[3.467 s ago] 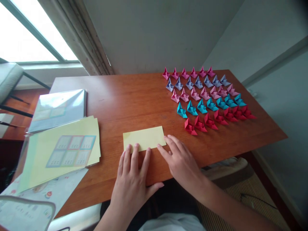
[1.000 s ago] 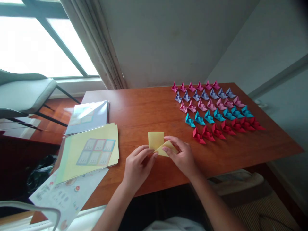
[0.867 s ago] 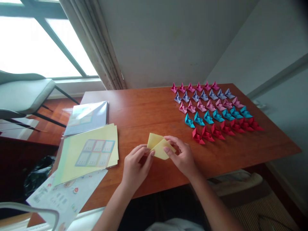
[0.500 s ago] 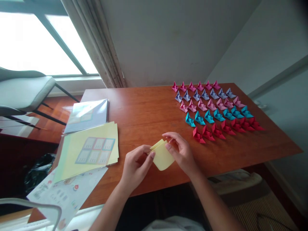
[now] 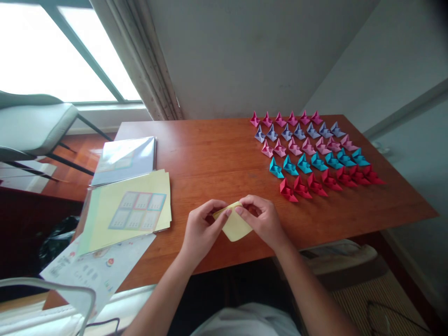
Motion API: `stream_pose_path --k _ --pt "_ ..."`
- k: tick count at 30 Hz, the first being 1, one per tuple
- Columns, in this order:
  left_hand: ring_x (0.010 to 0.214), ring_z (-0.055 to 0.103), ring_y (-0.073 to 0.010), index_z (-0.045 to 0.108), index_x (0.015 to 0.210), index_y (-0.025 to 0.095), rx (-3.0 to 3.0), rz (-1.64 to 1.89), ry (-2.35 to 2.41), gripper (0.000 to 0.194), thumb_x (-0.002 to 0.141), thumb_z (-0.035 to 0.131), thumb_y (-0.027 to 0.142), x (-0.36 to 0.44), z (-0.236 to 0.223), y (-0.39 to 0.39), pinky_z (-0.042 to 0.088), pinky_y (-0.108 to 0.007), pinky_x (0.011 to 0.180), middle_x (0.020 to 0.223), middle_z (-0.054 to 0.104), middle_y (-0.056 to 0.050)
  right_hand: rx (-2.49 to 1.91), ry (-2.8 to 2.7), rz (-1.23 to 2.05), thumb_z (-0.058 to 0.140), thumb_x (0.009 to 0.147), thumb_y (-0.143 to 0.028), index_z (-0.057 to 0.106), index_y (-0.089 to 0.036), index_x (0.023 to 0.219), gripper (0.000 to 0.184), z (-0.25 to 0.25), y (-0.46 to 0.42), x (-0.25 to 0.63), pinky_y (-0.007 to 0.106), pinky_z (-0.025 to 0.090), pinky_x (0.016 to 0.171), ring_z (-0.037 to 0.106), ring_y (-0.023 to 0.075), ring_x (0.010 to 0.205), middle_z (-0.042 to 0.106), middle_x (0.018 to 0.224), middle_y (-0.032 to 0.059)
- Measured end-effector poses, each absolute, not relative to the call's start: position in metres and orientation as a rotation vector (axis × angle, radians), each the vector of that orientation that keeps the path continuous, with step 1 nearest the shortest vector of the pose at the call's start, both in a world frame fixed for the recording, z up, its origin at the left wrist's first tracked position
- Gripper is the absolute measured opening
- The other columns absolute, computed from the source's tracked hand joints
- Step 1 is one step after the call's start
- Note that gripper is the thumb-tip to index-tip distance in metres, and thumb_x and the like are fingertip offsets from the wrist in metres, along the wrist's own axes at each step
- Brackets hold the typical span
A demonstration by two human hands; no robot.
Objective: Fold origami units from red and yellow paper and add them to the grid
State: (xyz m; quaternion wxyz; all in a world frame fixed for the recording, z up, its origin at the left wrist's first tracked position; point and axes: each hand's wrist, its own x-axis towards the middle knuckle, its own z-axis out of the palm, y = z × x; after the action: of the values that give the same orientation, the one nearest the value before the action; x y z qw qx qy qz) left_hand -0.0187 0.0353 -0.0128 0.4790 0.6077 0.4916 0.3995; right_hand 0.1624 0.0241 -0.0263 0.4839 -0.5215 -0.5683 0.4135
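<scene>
A folded piece of pale yellow paper (image 5: pixel 235 226) is held just above the near edge of the wooden table (image 5: pixel 210 158). My left hand (image 5: pixel 203 228) pinches its left side between thumb and fingers. My right hand (image 5: pixel 261 219) pinches its top right edge, fingertips almost meeting those of the left. Both hands are closed on the paper. Part of the sheet is hidden behind the fingers.
Rows of small folded paper shapes (image 5: pixel 311 149) in pink, purple, blue and red fill the right part of the table. A pack of yellow sheets (image 5: pixel 129 210) and a glossy pack (image 5: pixel 124 158) lie at the left. A grey chair (image 5: pixel 31 126) stands beyond.
The yellow paper lay flat as a long strip under my open hands; it has since been folded smaller and lifted off the table, and both hands now pinch it closer together.
</scene>
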Motion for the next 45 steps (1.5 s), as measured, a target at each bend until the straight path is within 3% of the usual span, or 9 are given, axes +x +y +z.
stream_pose_path --k 30,37,41,43,45 --pt "0.063 0.056 -0.0109 0.07 0.086 0.018 1.552 0.939 1.189 0.014 0.091 0.068 0.031 -0.021 -0.013 0.032 0.044 -0.021 0.056 0.073 0.067 -0.001 -1.262 -1.444 1.042 0.067 0.091 -0.032 0.07 -0.023 0.085 0.011 -0.02 0.022 0.164 0.028 0.051 0.068 0.065 0.0161 0.075 0.07 0.082 0.0009" --pt "0.066 0.059 -0.0114 0.07 0.087 0.019 1.357 1.113 1.24 0.012 0.089 0.071 0.031 -0.019 -0.012 0.033 0.047 -0.02 0.057 0.077 0.069 -0.001 -1.224 -1.421 1.054 0.068 0.091 -0.028 0.07 -0.024 0.091 0.005 -0.02 0.022 0.165 0.03 0.052 0.071 0.065 0.0168 0.079 0.068 0.086 0.0012" --pt "0.08 0.065 -0.0152 0.071 0.095 0.02 1.429 1.199 1.271 0.009 0.09 0.07 0.027 -0.018 -0.012 0.035 0.052 -0.023 0.067 0.091 0.07 -0.004 -1.24 -1.433 0.922 0.064 0.093 -0.024 0.069 -0.024 0.088 0.007 -0.02 0.023 0.161 0.03 0.052 0.07 0.065 0.0167 0.077 0.068 0.084 0.0011" --pt "0.093 0.064 -0.0177 0.07 0.098 0.02 1.535 1.34 1.344 0.01 0.089 0.069 0.023 -0.017 -0.012 0.034 0.053 -0.026 0.075 0.101 0.068 -0.006 -1.275 -1.437 0.722 0.064 0.093 -0.02 0.068 -0.024 0.089 0.007 -0.02 0.022 0.157 0.031 0.052 0.07 0.064 0.0169 0.078 0.068 0.084 0.0015" --pt "0.092 0.062 -0.0171 0.069 0.093 0.02 1.62 1.446 1.377 0.005 0.089 0.069 0.019 -0.016 -0.011 0.031 0.052 -0.026 0.076 0.097 0.065 -0.005 -1.306 -1.472 0.435 0.064 0.091 -0.015 0.067 -0.024 0.092 0.01 -0.019 0.02 0.153 0.032 0.053 0.072 0.064 0.0176 0.079 0.069 0.085 0.0022"
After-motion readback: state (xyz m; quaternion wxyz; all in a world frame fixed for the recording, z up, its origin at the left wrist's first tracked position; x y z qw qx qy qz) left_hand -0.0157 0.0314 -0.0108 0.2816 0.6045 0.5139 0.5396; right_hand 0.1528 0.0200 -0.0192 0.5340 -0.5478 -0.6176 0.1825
